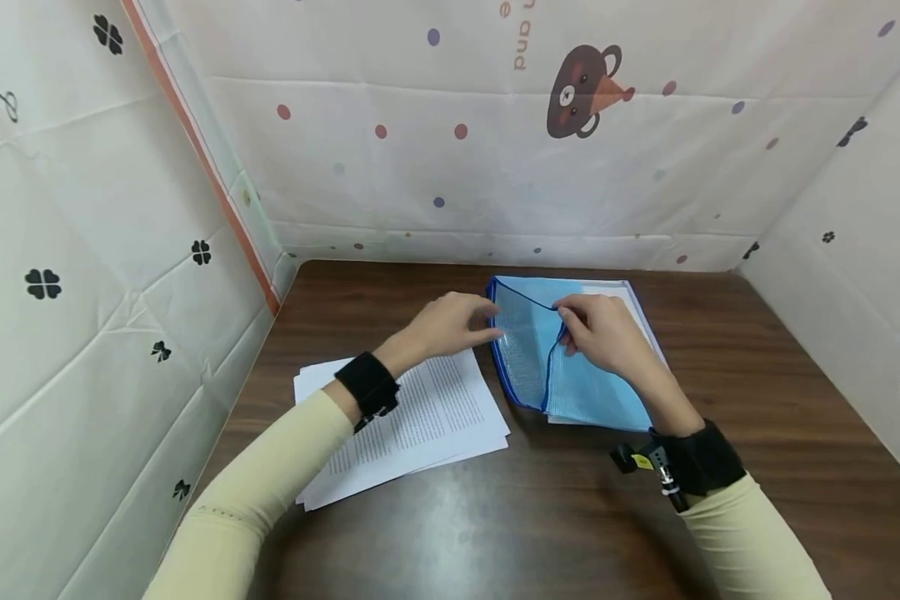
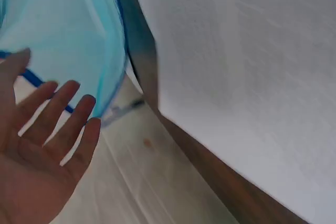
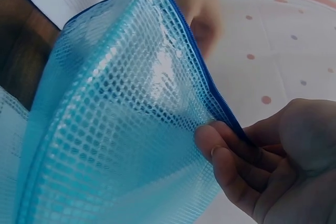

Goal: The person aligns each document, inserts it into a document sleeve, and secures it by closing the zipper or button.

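A blue mesh zip pouch [image 1: 521, 350] lies towards the back of the table, its dark blue zip edge lifted and parted at the left side. My right hand [image 1: 603, 333] pinches that edge between thumb and fingers; in the right wrist view, the fingers [image 3: 231, 166] hold the mesh just by the zip [image 3: 223, 108]. At the pouch's left rim hovers my left hand [image 1: 450, 323], thumb and fingers spread apart. The left wrist view shows its fingers [image 2: 65, 100] loosely extended in front of the pouch opening, with nothing gripped.
Left of the pouch, a stack of printed paper sheets [image 1: 427, 417] lies slightly fanned, partly under my left forearm. White sheets [image 1: 618, 290] show along the pouch's far right side. Patterned cloth walls [image 1: 420, 167] close in the brown wooden table [image 1: 450, 533] at the back and sides.
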`<move>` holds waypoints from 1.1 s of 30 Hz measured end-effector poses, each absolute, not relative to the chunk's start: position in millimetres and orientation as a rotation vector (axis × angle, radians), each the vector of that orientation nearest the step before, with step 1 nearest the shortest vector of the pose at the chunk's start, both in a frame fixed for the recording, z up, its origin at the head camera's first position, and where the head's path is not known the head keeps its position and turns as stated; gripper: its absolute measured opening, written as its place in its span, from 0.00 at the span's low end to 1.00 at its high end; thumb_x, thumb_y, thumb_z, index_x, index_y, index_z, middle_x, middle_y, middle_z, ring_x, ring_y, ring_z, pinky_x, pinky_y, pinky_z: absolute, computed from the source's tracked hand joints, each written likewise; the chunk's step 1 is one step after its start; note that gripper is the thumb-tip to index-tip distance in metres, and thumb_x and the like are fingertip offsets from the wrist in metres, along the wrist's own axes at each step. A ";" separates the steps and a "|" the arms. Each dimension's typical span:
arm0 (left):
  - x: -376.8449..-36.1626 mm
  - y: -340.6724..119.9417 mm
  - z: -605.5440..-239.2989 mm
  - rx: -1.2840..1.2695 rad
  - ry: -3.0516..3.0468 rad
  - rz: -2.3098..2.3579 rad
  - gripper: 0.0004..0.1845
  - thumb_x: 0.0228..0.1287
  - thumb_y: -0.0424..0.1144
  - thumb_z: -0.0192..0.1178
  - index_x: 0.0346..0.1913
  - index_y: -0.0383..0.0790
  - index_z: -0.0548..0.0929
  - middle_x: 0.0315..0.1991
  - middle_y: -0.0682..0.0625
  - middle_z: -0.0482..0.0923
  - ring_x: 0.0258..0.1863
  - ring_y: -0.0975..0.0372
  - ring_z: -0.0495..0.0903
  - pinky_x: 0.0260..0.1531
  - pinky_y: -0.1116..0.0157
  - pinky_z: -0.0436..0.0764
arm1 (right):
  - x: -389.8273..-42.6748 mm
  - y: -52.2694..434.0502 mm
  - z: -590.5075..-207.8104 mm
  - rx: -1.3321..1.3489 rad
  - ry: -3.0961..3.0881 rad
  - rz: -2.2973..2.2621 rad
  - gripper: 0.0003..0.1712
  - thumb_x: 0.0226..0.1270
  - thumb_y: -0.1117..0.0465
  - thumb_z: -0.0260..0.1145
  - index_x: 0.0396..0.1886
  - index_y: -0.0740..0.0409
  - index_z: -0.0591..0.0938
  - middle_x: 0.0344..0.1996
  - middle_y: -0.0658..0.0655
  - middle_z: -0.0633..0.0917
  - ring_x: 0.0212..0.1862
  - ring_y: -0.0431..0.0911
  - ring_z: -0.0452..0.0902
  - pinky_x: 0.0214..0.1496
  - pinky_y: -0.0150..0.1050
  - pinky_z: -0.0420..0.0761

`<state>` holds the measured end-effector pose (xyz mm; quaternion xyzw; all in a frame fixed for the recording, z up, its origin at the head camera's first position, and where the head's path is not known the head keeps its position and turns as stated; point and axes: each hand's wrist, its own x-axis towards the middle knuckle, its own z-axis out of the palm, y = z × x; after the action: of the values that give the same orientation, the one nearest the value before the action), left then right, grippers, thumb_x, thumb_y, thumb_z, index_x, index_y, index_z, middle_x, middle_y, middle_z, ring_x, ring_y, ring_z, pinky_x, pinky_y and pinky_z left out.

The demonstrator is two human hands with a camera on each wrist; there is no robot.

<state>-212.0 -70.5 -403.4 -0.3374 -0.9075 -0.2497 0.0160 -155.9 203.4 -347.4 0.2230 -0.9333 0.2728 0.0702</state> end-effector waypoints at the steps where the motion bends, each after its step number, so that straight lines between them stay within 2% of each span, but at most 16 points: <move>1: -211.7 -79.6 -402.8 -0.989 -2.835 -0.762 0.26 0.76 0.54 0.66 0.68 0.42 0.82 0.63 0.48 0.84 0.64 0.56 0.81 0.61 0.57 0.81 | -156.2 202.8 -347.7 0.673 -2.803 0.816 0.14 0.83 0.66 0.60 0.57 0.71 0.85 0.26 0.56 0.86 0.24 0.45 0.84 0.29 0.34 0.83; 4: -211.1 -104.4 -401.7 -0.833 -2.926 -0.651 0.26 0.75 0.52 0.68 0.68 0.41 0.82 0.63 0.46 0.84 0.63 0.54 0.82 0.60 0.54 0.82 | -157.4 201.0 -347.9 0.677 -2.786 0.795 0.14 0.82 0.66 0.61 0.57 0.72 0.85 0.26 0.56 0.86 0.24 0.44 0.84 0.29 0.35 0.83; 10: -203.1 -137.9 -400.7 -0.663 -3.244 -0.275 0.35 0.71 0.53 0.71 0.73 0.38 0.78 0.72 0.39 0.75 0.71 0.45 0.74 0.66 0.44 0.76 | -160.4 199.4 -348.2 0.670 -2.780 0.775 0.14 0.83 0.67 0.60 0.56 0.72 0.85 0.25 0.57 0.86 0.24 0.45 0.84 0.28 0.35 0.83; 13: -197.6 -147.4 -401.9 -0.590 -3.335 -0.163 0.36 0.68 0.54 0.74 0.72 0.38 0.78 0.73 0.37 0.73 0.71 0.42 0.73 0.67 0.41 0.74 | -161.5 198.2 -348.7 0.677 -2.784 0.782 0.15 0.83 0.67 0.59 0.57 0.73 0.84 0.26 0.58 0.86 0.24 0.46 0.84 0.29 0.36 0.83; 18: -196.1 -158.0 -405.2 -0.557 -3.401 -0.074 0.36 0.64 0.55 0.76 0.68 0.38 0.80 0.67 0.38 0.78 0.67 0.44 0.77 0.64 0.43 0.77 | -161.5 197.3 -350.7 0.673 -2.789 0.793 0.15 0.83 0.66 0.59 0.57 0.73 0.84 0.27 0.59 0.87 0.25 0.47 0.85 0.29 0.36 0.84; 23: -200.2 -163.2 -408.2 -0.562 -3.442 -0.123 0.32 0.61 0.53 0.79 0.60 0.37 0.83 0.58 0.41 0.83 0.54 0.49 0.83 0.57 0.48 0.82 | -160.2 197.9 -354.3 0.665 -2.794 0.807 0.14 0.83 0.66 0.60 0.57 0.72 0.84 0.28 0.58 0.86 0.25 0.47 0.85 0.29 0.36 0.84; 26: -203.9 -167.0 -411.7 -0.532 -3.466 -0.221 0.31 0.59 0.53 0.80 0.57 0.37 0.83 0.53 0.42 0.85 0.50 0.50 0.83 0.55 0.49 0.83 | -159.1 198.5 -355.6 0.670 -2.796 0.809 0.15 0.83 0.66 0.60 0.57 0.72 0.84 0.28 0.59 0.87 0.25 0.47 0.85 0.29 0.36 0.84; 29: -208.0 -171.4 -415.1 -0.526 -3.483 -0.297 0.33 0.58 0.54 0.80 0.58 0.35 0.83 0.52 0.41 0.85 0.52 0.48 0.84 0.57 0.48 0.83 | -157.6 199.4 -355.9 0.674 -2.795 0.809 0.15 0.83 0.66 0.59 0.58 0.72 0.84 0.29 0.59 0.87 0.26 0.48 0.86 0.29 0.35 0.84; 33: -211.5 -175.9 -417.2 -0.558 -3.488 -0.358 0.39 0.58 0.54 0.80 0.65 0.32 0.80 0.59 0.38 0.83 0.59 0.46 0.82 0.61 0.46 0.80 | -156.0 200.2 -356.5 0.672 -2.788 0.814 0.15 0.83 0.66 0.59 0.58 0.72 0.84 0.28 0.59 0.87 0.26 0.49 0.86 0.29 0.35 0.84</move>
<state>-211.5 -175.9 -417.2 -0.1539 -0.9620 -0.0987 -0.2030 -156.0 200.2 -356.5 0.2247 -0.9322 0.2721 0.0801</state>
